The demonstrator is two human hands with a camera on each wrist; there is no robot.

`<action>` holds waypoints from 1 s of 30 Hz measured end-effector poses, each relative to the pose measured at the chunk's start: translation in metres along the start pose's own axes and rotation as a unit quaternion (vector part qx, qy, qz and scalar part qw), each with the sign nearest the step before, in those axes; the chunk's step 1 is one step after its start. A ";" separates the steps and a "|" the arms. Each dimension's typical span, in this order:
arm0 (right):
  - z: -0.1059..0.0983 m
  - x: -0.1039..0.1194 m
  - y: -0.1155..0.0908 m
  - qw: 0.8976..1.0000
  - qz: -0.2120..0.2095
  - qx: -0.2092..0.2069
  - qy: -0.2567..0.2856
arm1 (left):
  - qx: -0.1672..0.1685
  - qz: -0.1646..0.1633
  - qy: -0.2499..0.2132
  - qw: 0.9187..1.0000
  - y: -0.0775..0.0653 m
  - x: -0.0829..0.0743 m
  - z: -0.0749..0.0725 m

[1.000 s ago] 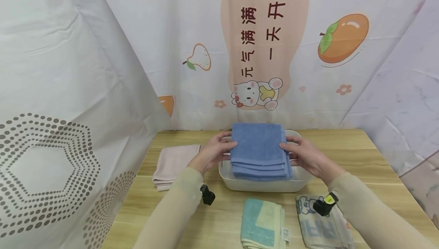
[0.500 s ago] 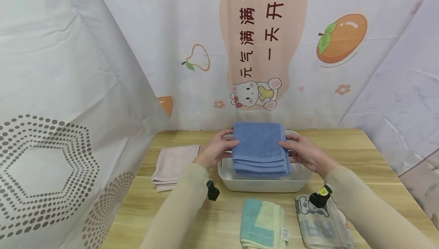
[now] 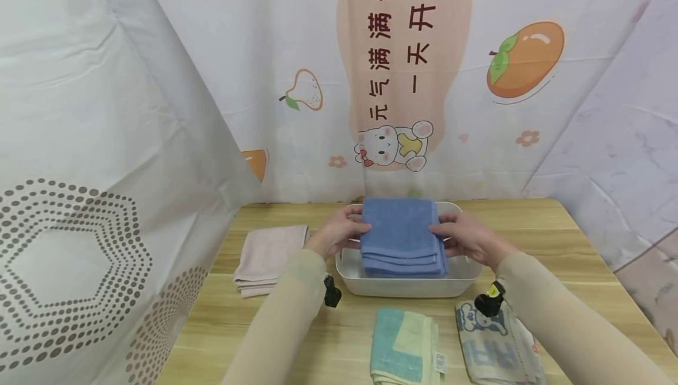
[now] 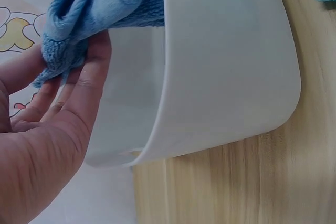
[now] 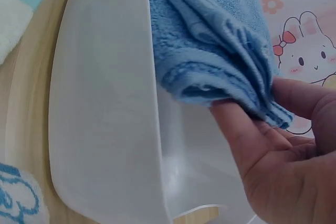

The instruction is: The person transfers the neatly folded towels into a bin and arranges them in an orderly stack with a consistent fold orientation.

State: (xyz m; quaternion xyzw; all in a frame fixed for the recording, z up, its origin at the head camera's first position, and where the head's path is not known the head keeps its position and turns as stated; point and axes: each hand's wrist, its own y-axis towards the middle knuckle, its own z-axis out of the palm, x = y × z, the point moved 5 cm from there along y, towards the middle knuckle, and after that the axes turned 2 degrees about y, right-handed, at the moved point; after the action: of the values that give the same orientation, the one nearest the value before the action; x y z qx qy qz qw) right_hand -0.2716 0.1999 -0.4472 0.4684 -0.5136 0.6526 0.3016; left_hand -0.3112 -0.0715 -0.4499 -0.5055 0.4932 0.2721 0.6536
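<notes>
A folded blue towel is held level between two hands over the white plastic bin, its layered folds facing the near side. My left hand pinches its left edge, thumb on top and fingers beneath. At the opposite edge my right hand grips it the same way. In the left wrist view the blue towel hangs partly inside the bin, below the level of its rim. The right wrist view shows the towel's rolled folds between thumb and fingers, beside the bin wall.
A folded pink towel lies on the wooden table left of the bin. Nearer me are a teal and yellow towel and a grey patterned towel, partly behind the right sleeve. A printed curtain hangs behind the table.
Both hands have kept hold of the blue towel. It rose slightly and shifted, then came down a little into the bin over the last half second.
</notes>
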 end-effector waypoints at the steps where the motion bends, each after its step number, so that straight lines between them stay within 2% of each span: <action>1: 0.000 0.000 0.001 1.000 0.004 -0.002 -0.008 | 0.001 -0.003 0.006 1.000 0.000 0.000 0.000; 7: 0.002 0.001 0.004 0.998 0.031 -0.012 -0.057 | 0.003 -0.025 0.028 0.999 0.001 0.000 0.001; 11: 0.005 0.003 0.005 0.996 0.039 0.004 -0.078 | -0.002 -0.030 0.040 0.999 0.003 0.001 0.002; 22: 0.011 -0.001 0.010 0.993 0.070 0.030 -0.088 | -0.006 -0.059 0.069 0.996 0.008 0.011 0.005; 30: 0.015 -0.006 0.012 0.989 0.092 0.059 -0.104 | 0.001 -0.074 0.089 0.993 0.006 0.012 0.009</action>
State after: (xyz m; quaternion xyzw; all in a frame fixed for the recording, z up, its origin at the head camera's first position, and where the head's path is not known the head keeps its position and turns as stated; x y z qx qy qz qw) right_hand -0.2752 0.1829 -0.4570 0.5015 -0.5437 0.6542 0.1575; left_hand -0.3088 -0.0628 -0.4629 -0.5620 0.5113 0.1762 0.6258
